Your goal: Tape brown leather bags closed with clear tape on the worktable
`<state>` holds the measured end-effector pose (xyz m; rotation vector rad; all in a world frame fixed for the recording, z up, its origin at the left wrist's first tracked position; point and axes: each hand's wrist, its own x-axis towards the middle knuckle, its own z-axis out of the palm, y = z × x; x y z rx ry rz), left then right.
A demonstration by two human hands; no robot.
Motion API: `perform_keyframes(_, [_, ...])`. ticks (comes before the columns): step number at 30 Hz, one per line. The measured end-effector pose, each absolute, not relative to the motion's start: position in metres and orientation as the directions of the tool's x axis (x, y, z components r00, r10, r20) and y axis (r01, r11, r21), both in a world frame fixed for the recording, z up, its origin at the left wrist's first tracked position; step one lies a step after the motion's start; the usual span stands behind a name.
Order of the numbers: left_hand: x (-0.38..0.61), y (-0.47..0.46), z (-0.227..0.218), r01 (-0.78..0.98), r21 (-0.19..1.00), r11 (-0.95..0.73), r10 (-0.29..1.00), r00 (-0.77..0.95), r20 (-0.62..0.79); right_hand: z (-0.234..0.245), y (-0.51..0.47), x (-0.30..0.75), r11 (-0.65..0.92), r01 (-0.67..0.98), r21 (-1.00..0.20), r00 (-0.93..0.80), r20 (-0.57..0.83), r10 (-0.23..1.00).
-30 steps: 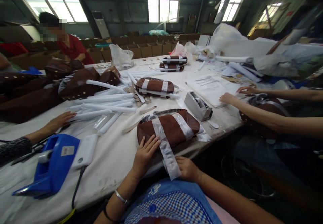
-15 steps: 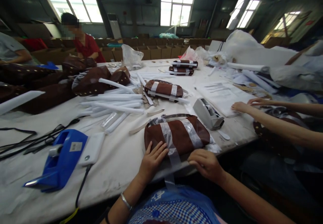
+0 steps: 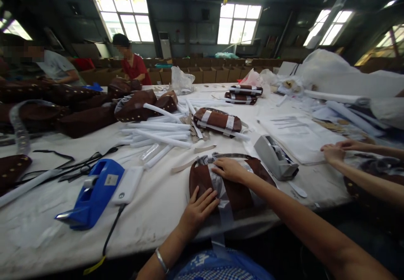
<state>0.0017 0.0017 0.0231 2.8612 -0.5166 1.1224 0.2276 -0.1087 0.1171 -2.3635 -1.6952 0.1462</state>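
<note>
A brown bag (image 3: 240,194) wrapped with translucent strips lies at the table's front edge. My left hand (image 3: 199,207) rests flat on its left front part, fingers spread, palm down. Across the bag's top my right hand (image 3: 232,170) reaches, fingers stretched over the upper end of the left strip. That clear strip (image 3: 225,215) runs down the front of the bag and hangs over the table edge toward my lap. My right forearm hides much of the bag's right half.
A blue tape dispenser (image 3: 94,196) and a white box with a cable (image 3: 128,185) stand left. A grey tape dispenser (image 3: 274,158) stands right, near a co-worker's hands (image 3: 334,151). White rolls (image 3: 158,135), another wrapped bag (image 3: 217,120) and unwrapped brown bags (image 3: 135,103) lie behind.
My right hand has moved from the bag's front edge up onto its top, over the left strip. My left hand stays on the bag. The view has shifted left.
</note>
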Motion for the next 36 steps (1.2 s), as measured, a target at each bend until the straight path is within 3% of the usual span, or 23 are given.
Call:
perform_keyframes(5, [0.001, 0.001, 0.024, -0.295, -0.109, -0.949, -0.29, 0.682, 0.672, 0.114, -0.092, 0.217, -0.283, 0.934, -0.219, 0.302, 0.055, 0.952])
perform_keyframes(12, [0.002, 0.002, 0.022, -0.302, -0.132, -0.944, -0.306, 0.655, 0.69, 0.099, -0.11, 0.186, -0.19, 0.956, -0.225, 0.236, 0.201, 0.951])
perform_keyframes(17, [-0.001, 0.0, 0.025, -0.321, -0.104, -0.941, -0.306, 0.682, 0.665, 0.1, -0.134, 0.19, -0.078, 0.93, -0.36, 0.223, 0.381, 0.897])
perform_keyframes(19, [-0.003, -0.001, 0.026, -0.336, -0.098, -0.937, -0.314, 0.686, 0.656, 0.106, -0.13, 0.199, -0.149, 0.905, -0.399, 0.299, 0.345, 0.89])
perform_keyframes(23, [-0.004, -0.001, 0.025, -0.361, -0.104, -0.927, -0.341, 0.691, 0.638, 0.119, -0.104, 0.217, -0.272, 0.903, -0.334, 0.33, 0.132, 0.935])
perform_keyframes(29, [-0.003, 0.0, 0.024, -0.382, -0.108, -0.918, -0.364, 0.702, 0.612, 0.129, -0.066, 0.22, -0.249, 0.914, -0.32, 0.239, -0.068, 0.969])
perform_keyframes(36, [-0.005, -0.002, 0.026, -0.405, -0.095, -0.909, -0.379, 0.711, 0.592, 0.134, -0.058, 0.212, -0.176, 0.911, -0.374, 0.135, -0.132, 0.982])
